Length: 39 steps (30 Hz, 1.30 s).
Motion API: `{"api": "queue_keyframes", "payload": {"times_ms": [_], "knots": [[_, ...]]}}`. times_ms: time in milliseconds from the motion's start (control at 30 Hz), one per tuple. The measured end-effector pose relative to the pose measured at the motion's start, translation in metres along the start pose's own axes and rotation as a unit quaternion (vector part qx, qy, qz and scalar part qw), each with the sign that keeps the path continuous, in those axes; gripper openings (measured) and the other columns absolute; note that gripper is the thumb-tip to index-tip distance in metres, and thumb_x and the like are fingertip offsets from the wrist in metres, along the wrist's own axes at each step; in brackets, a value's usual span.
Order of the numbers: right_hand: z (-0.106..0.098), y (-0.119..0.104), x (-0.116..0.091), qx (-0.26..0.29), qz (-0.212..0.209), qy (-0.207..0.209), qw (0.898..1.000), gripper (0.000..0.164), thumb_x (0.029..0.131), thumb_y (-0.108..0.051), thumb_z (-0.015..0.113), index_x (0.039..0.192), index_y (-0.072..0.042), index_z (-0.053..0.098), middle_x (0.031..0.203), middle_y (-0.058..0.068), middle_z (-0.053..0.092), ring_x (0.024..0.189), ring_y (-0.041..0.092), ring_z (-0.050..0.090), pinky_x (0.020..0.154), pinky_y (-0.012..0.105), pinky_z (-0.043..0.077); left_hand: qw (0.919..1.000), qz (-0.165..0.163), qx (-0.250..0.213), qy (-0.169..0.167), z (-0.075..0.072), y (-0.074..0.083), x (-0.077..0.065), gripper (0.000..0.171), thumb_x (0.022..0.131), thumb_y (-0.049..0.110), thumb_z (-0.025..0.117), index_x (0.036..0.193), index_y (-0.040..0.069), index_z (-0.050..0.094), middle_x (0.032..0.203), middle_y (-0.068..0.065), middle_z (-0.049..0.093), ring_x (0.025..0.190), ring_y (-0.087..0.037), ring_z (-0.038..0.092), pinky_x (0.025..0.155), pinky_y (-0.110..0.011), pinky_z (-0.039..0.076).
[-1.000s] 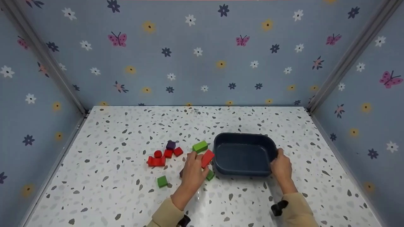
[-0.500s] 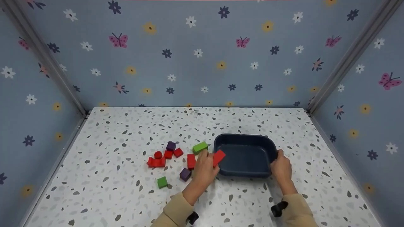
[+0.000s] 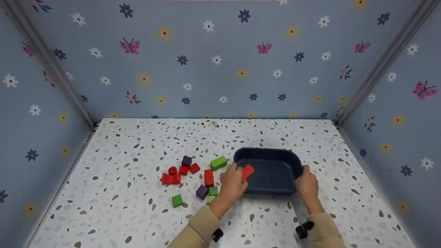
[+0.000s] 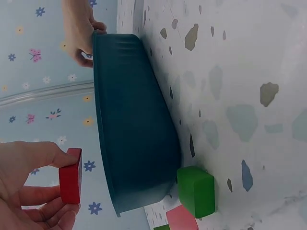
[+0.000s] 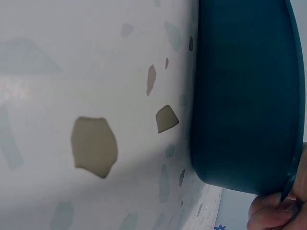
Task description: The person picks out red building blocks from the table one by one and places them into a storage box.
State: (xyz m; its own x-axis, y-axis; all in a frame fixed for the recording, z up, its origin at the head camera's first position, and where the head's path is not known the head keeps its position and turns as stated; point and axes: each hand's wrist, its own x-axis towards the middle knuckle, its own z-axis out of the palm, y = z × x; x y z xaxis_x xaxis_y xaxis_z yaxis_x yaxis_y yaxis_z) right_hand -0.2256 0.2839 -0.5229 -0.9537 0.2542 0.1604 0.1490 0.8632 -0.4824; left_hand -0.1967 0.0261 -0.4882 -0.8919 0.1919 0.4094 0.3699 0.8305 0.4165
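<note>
My left hand [image 3: 231, 184] pinches a red rectangular block [image 3: 247, 172] between thumb and fingers, over the left rim of a dark blue rectangular tub [image 3: 268, 191]. In the left wrist view the red block [image 4: 71, 178] is level with the tub's rim, a small gap away from it. My right hand [image 3: 307, 184] grips the tub's right rim; in the right wrist view its fingers [image 5: 271, 213] curl at the tub's edge. The tub's visible floor is bare. A green block [image 4: 195, 191] lies on the table close by the tub's near wall.
Left of the tub lie a lime block [image 3: 218, 163], a red rectangular block [image 3: 208, 178], a purple cube [image 3: 202, 192], a green cube [image 3: 177, 200], a red notched block [image 3: 171, 178] and several smaller blocks. Flower-patterned panels [image 3: 220, 62] wall in the speckled table [image 3: 137, 220].
My left hand has moved right with the red block, from beside the tub to over its left rim. Blocks it had covered now show. My right hand stays on the tub's rim.
</note>
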Motion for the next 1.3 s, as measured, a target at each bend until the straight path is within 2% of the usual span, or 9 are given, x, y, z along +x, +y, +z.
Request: {"api": "queue_keyframes", "payload": {"times_ms": [200,467,700,867,1300], "knots": [[0.001,0.002,0.001,0.001,0.003,0.000,1.000,0.032,0.084,0.000,0.041,0.115,0.005,0.043,0.091,0.031,0.056,0.063,0.035,0.055,0.051,0.044,0.041,0.9997,0.004,0.005,-0.022,0.006,0.004,0.008,0.021,0.068,0.010,0.069,0.084,-0.002,0.062,0.086,-0.011,0.051,0.082,-0.024,0.049,0.072,-0.032,0.044],[0.001,0.000,-0.002,0.013,-0.010,0.019,1.000,0.030,0.081,0.002,0.043,0.111,0.006,0.044,0.086,0.031,0.056,0.060,0.035,0.054,0.048,0.044,0.040,0.9993,0.010,0.030,-0.020,0.019,0.007,0.016,0.019,0.064,0.010,0.071,0.078,-0.001,0.062,0.083,-0.010,0.051,0.079,-0.025,0.050,0.075,-0.032,0.042],[0.002,0.002,0.000,0.012,-0.007,0.018,1.000,0.031,0.080,0.002,0.042,0.111,0.004,0.044,0.091,0.032,0.056,0.073,0.044,0.056,0.055,0.050,0.042,0.9978,0.017,0.060,-0.021,0.028,0.013,0.025,0.019,0.061,0.009,0.071,0.076,0.000,0.063,0.082,-0.011,0.054,0.079,-0.025,0.053,0.072,-0.032,0.046],[0.001,0.002,-0.001,0.012,-0.010,0.020,1.000,0.030,0.080,0.002,0.045,0.109,0.003,0.044,0.091,0.032,0.056,0.074,0.044,0.056,0.055,0.051,0.042,0.9962,0.001,0.071,-0.049,0.035,0.016,0.028,0.018,0.063,0.009,0.071,0.076,0.000,0.063,0.084,-0.012,0.055,0.080,-0.025,0.054,0.070,-0.033,0.047],[0.000,0.002,0.001,0.010,-0.007,0.005,1.000,0.034,0.079,0.003,0.044,0.113,0.005,0.043,0.093,0.032,0.056,0.070,0.038,0.056,0.056,0.048,0.042,0.9931,-0.035,0.074,-0.084,0.048,0.018,0.032,0.014,0.063,0.008,0.072,0.075,0.003,0.066,0.080,-0.011,0.056,0.076,-0.024,0.055,0.066,-0.033,0.048]]}}
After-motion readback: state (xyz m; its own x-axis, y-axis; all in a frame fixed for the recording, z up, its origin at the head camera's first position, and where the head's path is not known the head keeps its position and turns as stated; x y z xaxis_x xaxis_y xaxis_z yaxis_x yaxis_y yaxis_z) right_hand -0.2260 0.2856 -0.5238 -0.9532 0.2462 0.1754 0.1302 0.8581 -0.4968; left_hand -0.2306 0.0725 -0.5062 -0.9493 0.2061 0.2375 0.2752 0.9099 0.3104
